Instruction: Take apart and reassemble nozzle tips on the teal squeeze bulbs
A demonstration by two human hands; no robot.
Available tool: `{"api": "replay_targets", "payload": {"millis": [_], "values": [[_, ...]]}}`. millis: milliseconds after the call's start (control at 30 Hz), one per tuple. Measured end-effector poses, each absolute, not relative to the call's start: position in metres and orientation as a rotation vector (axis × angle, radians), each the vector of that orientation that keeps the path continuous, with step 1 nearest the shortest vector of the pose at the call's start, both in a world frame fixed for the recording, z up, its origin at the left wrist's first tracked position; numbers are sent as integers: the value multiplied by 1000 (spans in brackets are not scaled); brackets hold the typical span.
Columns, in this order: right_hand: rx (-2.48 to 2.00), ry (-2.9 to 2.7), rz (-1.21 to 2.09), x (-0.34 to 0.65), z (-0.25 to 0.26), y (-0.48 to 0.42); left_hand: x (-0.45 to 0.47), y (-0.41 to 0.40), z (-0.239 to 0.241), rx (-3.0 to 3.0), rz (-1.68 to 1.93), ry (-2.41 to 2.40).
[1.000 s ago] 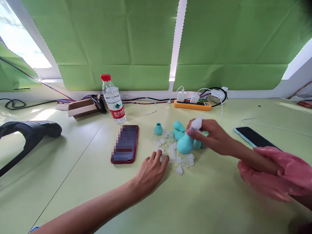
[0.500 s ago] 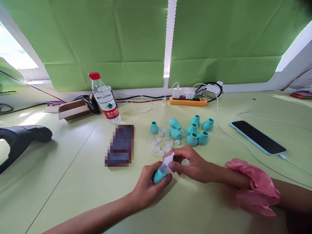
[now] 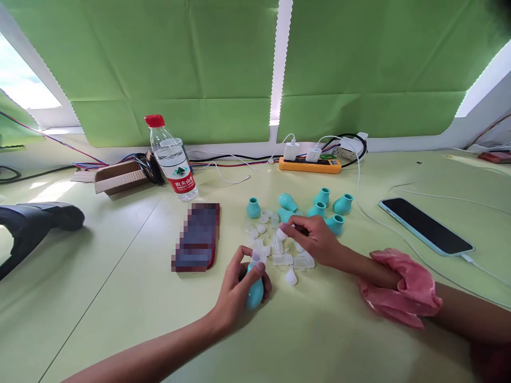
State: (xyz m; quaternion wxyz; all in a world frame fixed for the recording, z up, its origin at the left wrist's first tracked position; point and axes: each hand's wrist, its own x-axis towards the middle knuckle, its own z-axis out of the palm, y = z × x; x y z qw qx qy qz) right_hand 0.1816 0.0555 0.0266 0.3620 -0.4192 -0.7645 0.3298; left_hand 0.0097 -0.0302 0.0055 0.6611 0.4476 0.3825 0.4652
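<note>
My left hand [image 3: 241,287] is closed around a teal rubber bulb [image 3: 254,295], held nearly upright, with a clear plastic piece [image 3: 256,257] at its mouth. Over the pile, up and to the right of it, my right hand [image 3: 317,239] pinches a small white plastic tip [image 3: 281,234] between thumb and finger. Loose translucent plastic parts [image 3: 282,259] are scattered below and left of that hand. A white teardrop-shaped tip [image 3: 291,276] lies nearest me. More teal bulbs [image 3: 335,224] stand behind my right hand, which partly hides the group, and one bulb [image 3: 253,208] stands apart to the left.
A dark phone-like object [image 3: 196,236], blurred out, lies left, with a water bottle [image 3: 175,165] behind it. An orange power strip [image 3: 309,165] sits by the wall. A charging phone [image 3: 426,226] with a white cable is at right. A black curved object [image 3: 43,223] juts in at left.
My right hand has moved away from the bulb, up to the loose parts. The white tip no longer covers the clear piece. My left hand has shifted slightly left and turned the bulb more upright.
</note>
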Motion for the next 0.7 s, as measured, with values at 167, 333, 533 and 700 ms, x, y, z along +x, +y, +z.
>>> {"api": "replay_targets", "payload": {"millis": [167,333,533,700], "values": [[-822,-2160,183,184,18,51,12,-24,5,938,1084,953],[-425,-2180,97,174,14,21,11,-20,4,1002,1225,1080],[-524,-2153,444,169,5,14,10,-24,5,1073,1058,846],[-613,-1925,641,168,7,20,9,-23,4,975,1050,744]]}}
